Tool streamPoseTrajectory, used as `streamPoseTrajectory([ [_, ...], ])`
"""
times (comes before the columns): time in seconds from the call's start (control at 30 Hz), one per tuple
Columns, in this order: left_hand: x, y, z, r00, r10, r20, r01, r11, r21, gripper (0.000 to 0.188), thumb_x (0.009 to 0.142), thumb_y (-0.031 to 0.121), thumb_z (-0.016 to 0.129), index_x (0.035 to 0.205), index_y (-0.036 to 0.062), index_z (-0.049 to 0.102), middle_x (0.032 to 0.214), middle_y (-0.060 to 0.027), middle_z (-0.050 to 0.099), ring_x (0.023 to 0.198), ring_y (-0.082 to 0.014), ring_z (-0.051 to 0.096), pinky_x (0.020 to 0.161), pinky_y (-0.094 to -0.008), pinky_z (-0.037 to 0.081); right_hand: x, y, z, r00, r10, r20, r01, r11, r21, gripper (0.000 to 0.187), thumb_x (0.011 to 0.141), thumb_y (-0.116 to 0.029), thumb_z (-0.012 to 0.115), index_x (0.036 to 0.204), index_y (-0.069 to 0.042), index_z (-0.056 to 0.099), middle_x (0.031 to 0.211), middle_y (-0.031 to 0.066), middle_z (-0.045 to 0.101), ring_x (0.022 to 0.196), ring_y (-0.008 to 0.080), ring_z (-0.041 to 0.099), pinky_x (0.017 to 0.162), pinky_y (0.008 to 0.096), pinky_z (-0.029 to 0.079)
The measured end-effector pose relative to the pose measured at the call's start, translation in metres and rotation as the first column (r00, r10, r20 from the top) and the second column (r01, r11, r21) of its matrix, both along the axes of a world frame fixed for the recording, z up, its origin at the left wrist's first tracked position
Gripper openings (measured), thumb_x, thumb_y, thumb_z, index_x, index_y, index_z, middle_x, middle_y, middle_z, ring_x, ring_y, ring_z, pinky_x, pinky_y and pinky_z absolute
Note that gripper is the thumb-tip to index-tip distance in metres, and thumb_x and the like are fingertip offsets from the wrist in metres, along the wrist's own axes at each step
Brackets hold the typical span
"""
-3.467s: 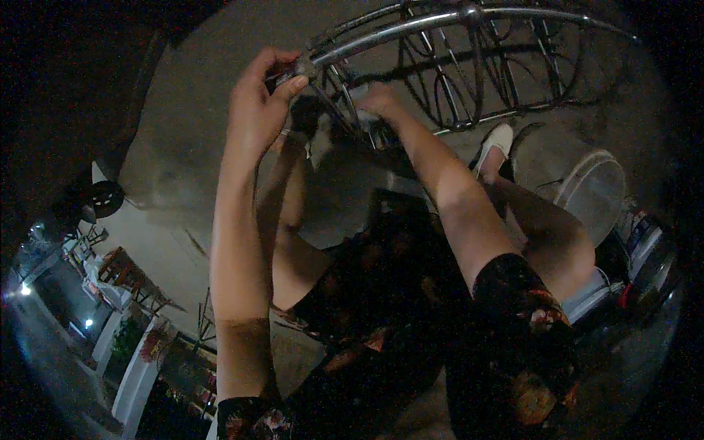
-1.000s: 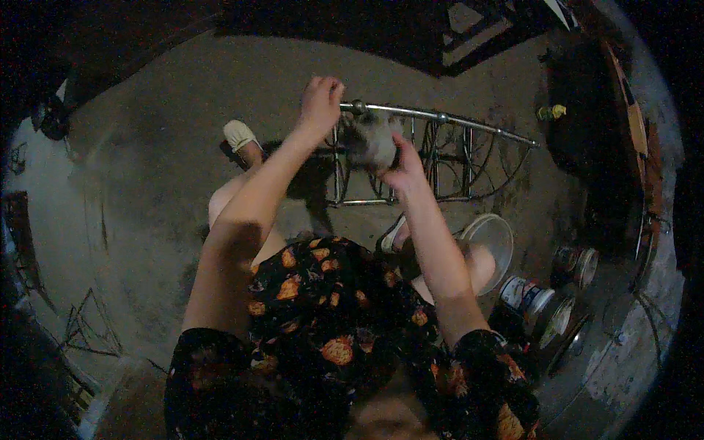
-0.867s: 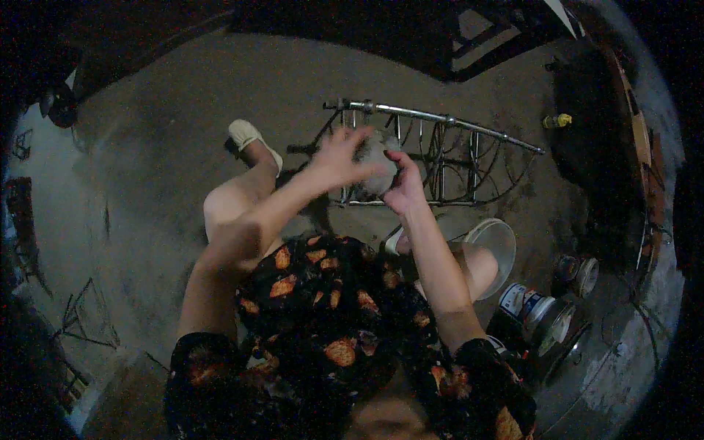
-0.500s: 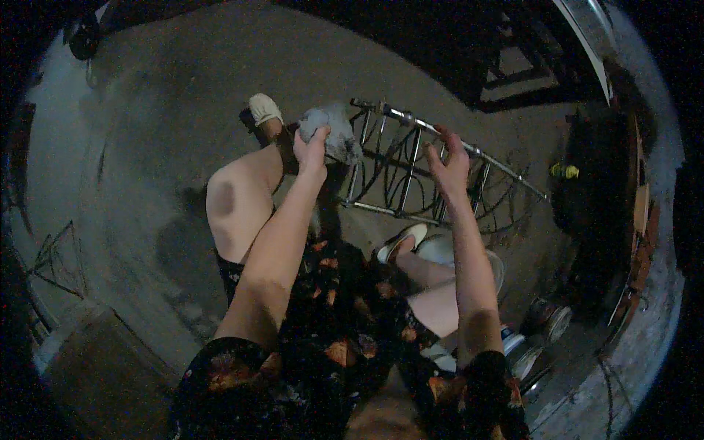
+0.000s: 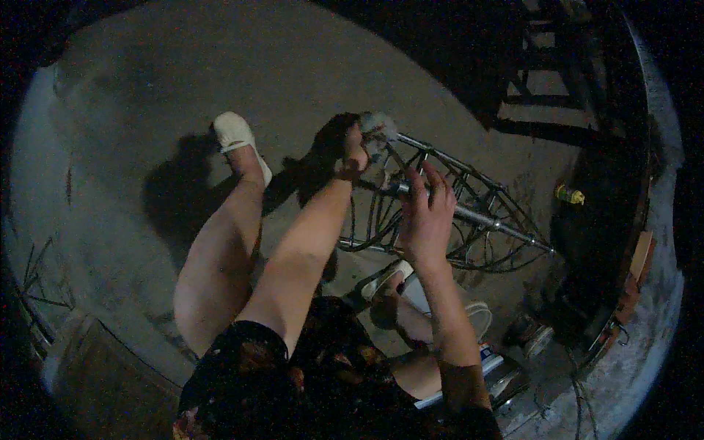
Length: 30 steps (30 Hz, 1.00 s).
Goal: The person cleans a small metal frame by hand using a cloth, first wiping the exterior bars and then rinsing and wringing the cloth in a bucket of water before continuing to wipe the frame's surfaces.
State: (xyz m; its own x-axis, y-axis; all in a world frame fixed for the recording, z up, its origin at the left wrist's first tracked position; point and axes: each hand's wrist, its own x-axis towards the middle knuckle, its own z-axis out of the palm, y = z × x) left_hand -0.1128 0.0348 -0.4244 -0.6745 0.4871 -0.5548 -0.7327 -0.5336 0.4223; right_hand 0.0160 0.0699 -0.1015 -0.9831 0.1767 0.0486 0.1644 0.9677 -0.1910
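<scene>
A metal rack (image 5: 480, 218) of shiny tubes and dark bent rods lies in front of me, slightly right of centre. My left hand (image 5: 356, 150) is closed on a crumpled grey-white cloth (image 5: 379, 126) and presses it to the rack's far left end; my wrist and the cloth hide part of that end. Across the rack's nearer thick tube lies my right hand (image 5: 427, 220), its fingers bent over it. The palm covers the contact, and the tube shows on both sides of the hand.
My light shoes (image 5: 235, 130) rest on the floor, one at either side. A yellow-green container (image 5: 570, 194) lies at the right, near bricks (image 5: 640, 253) along the wall. A dark slatted frame (image 5: 543, 88) stands at the far right. A brown panel (image 5: 103, 359) is at lower left.
The rack has turned and tilted, its thick tube now nearer me. My left hand and the cloth have moved right, onto its end. My right hand has come nearer with the tube.
</scene>
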Motion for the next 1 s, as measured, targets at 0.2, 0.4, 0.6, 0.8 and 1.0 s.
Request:
streamPoseTrajectory([
  [0.2, -0.006, -0.008, -0.088, 0.788, -0.416, -0.454, 0.009, 0.744, -0.668, 0.058, 0.083, 0.032, 0.065, 0.126, -0.0030, 0.047, 0.116, -0.0158, 0.059, 0.103, -0.0259, 0.057, 0.086, -0.0353, 0.047, -0.012, 0.000, 0.007, 0.999, 0.054, -0.005, -0.054, 0.998, -0.021, 0.051, 0.075, -0.001, 0.061, 0.123, -0.010, 0.049, 0.126, 0.0155, 0.046, 0.114, 0.0358, 0.044, 0.095, 0.0463, 0.035],
  [0.4, 0.053, -0.037, 0.154, 0.871, -0.392, -0.298, 0.135, 0.772, -0.622, 0.048, 0.083, 0.022, 0.065, 0.125, 0.0050, 0.051, 0.120, -0.0132, 0.057, 0.105, -0.0252, 0.055, 0.089, -0.0343, 0.043, 0.003, 0.012, -0.003, 0.998, -0.050, -0.039, 0.052, 0.997, 0.051, 0.044, 0.077, -0.002, 0.059, 0.120, -0.008, 0.050, 0.117, 0.0158, 0.050, 0.107, 0.0352, 0.047, 0.090, 0.0451, 0.038],
  [0.6, 0.055, -0.045, 0.114, 0.836, -0.383, -0.394, 0.051, 0.768, -0.639, 0.052, 0.083, 0.024, 0.064, 0.127, 0.0018, 0.047, 0.118, -0.0122, 0.058, 0.109, -0.0221, 0.053, 0.091, -0.0341, 0.042, 0.011, 0.028, -0.012, 0.998, -0.043, -0.040, 0.045, 0.998, 0.049, 0.043, 0.077, -0.003, 0.060, 0.119, -0.007, 0.052, 0.112, 0.0172, 0.052, 0.103, 0.0360, 0.048, 0.089, 0.0445, 0.038],
  [0.8, 0.044, -0.042, -0.107, 0.992, 0.057, -0.110, -0.009, 0.919, 0.395, 0.054, 0.089, 0.028, 0.058, 0.133, 0.0032, 0.039, 0.129, -0.0106, 0.048, 0.110, -0.0232, 0.050, 0.091, -0.0370, 0.042, -0.007, -0.005, -0.003, 0.988, 0.098, -0.123, -0.098, 0.995, 0.006, 0.044, 0.077, -0.007, 0.062, 0.120, -0.008, 0.053, 0.110, 0.0174, 0.052, 0.104, 0.0370, 0.047, 0.090, 0.0467, 0.038],
  [1.0, 0.122, -0.078, 0.012, 0.725, -0.686, -0.053, 0.457, 0.537, -0.709, 0.044, 0.091, 0.022, 0.052, 0.131, 0.0074, 0.041, 0.121, -0.0103, 0.053, 0.105, -0.0243, 0.052, 0.088, -0.0362, 0.043, 0.013, 0.015, -0.012, 0.987, -0.017, -0.160, 0.025, 0.998, 0.050, 0.039, 0.078, -0.009, 0.062, 0.116, -0.007, 0.055, 0.103, 0.0188, 0.053, 0.098, 0.0379, 0.048, 0.087, 0.0465, 0.039],
])
